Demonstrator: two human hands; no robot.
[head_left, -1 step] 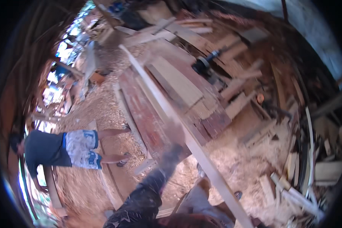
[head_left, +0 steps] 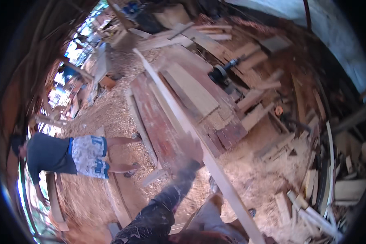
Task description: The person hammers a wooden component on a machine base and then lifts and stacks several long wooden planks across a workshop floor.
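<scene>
A hand (head_left: 191,150) meets a long pale plank (head_left: 179,110) above the sawdust floor (head_left: 110,118).
Blurred fingers: grip unclear. The plank looks stiff, long and unwieldy; a mid-length hold seems best.

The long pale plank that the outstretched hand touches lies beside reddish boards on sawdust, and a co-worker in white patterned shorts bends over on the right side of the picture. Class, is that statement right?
Not quite. In the head view the co-worker in white patterned shorts bends over on the left side of the picture, not the right. The rest holds: the blurred left hand reaches to the long pale plank, which lies beside reddish boards on sawdust.
</scene>
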